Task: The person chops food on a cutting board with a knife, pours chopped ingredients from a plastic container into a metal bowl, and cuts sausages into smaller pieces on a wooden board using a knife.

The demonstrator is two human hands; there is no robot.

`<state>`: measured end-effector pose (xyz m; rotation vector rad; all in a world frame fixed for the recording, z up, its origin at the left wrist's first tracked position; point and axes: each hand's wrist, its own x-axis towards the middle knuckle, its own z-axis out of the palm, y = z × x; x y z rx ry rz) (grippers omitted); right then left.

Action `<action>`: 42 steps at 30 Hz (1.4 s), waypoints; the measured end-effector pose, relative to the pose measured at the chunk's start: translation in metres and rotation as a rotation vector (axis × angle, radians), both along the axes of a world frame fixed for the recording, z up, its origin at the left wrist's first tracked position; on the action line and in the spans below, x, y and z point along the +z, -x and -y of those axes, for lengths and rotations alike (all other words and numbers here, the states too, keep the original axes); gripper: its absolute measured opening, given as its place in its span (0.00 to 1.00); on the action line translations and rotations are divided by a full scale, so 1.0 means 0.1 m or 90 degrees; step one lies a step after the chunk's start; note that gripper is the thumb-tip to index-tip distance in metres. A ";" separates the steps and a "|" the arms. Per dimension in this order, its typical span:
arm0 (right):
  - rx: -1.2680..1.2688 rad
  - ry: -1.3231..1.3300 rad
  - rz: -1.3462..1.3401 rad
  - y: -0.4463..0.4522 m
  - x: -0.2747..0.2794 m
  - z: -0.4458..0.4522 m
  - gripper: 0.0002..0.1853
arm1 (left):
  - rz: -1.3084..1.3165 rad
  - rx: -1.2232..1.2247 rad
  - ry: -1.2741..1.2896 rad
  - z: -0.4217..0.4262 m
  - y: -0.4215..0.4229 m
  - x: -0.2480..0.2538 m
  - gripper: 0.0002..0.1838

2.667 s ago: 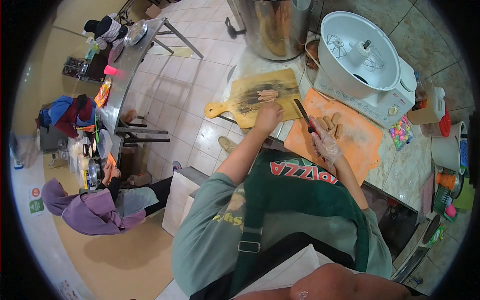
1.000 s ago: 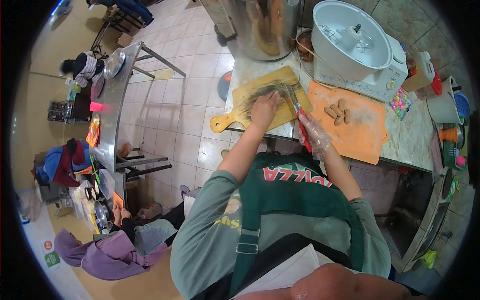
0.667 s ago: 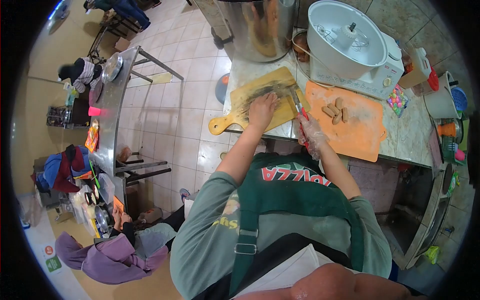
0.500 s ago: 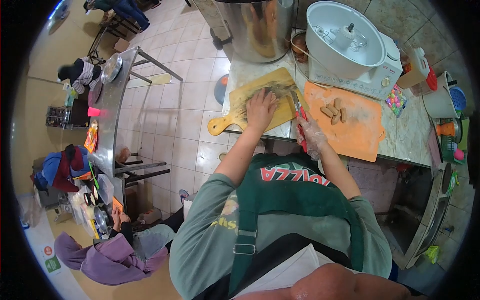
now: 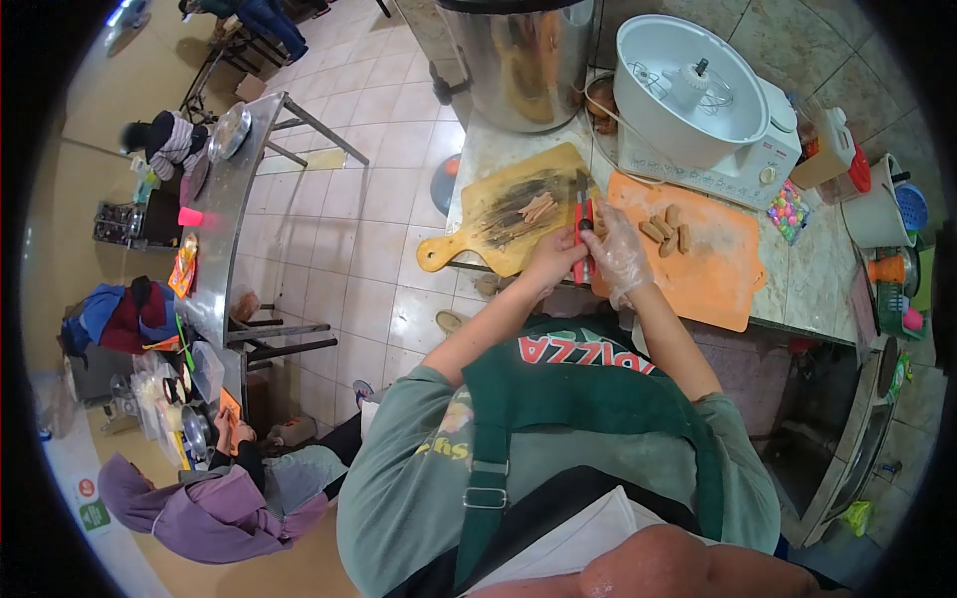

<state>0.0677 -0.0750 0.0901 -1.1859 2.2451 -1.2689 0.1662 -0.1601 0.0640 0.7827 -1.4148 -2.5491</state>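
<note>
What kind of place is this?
It looks like a kitchen, maybe one where food is made to sell. There's a big white mixer with whisks, a wooden cutting board and an orange cutting board with brown pieces on it.

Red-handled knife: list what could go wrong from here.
The bare left hand is close against the red-handled knife, so a slip could nick it. On the right hand, the crinkled clear glove might slide on the knife. The cut strips on the wooden board lie near the knife and could get knocked.
</note>
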 end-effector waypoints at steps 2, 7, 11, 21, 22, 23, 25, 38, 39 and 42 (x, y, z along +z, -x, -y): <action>0.016 -0.017 -0.231 0.02 0.04 -0.01 0.19 | -0.025 0.061 0.095 0.01 0.00 -0.08 0.17; 0.115 0.055 -0.215 0.07 -0.06 0.02 0.12 | -0.003 0.093 0.237 -0.08 0.00 0.02 0.17; 0.093 0.090 -0.165 0.05 -0.07 0.04 0.10 | 0.057 0.136 0.456 -0.08 -0.01 -0.06 0.16; -0.132 0.164 0.273 -0.09 -0.25 0.04 0.13 | 0.114 0.159 0.895 -0.09 -0.01 0.10 0.17; -0.145 0.205 0.344 -0.10 -0.25 0.04 0.13 | 0.120 0.153 0.914 -0.09 0.00 0.11 0.18; -0.145 0.204 0.344 -0.11 -0.23 0.04 0.13 | 0.126 0.148 0.933 -0.09 0.01 0.12 0.19; -0.185 0.189 0.380 -0.13 -0.19 0.06 0.14 | 0.116 0.167 0.912 -0.11 0.02 0.13 0.19; -0.118 0.054 0.644 0.13 -0.46 -0.08 0.17 | -0.032 0.206 1.015 0.31 -0.01 -0.10 0.16; -0.119 0.053 0.647 0.16 -0.54 -0.10 0.17 | -0.030 0.203 1.015 0.42 0.00 -0.16 0.16; -0.086 -0.133 0.315 0.16 -0.64 -0.12 0.23 | 0.035 0.202 1.048 0.61 0.05 -0.33 0.15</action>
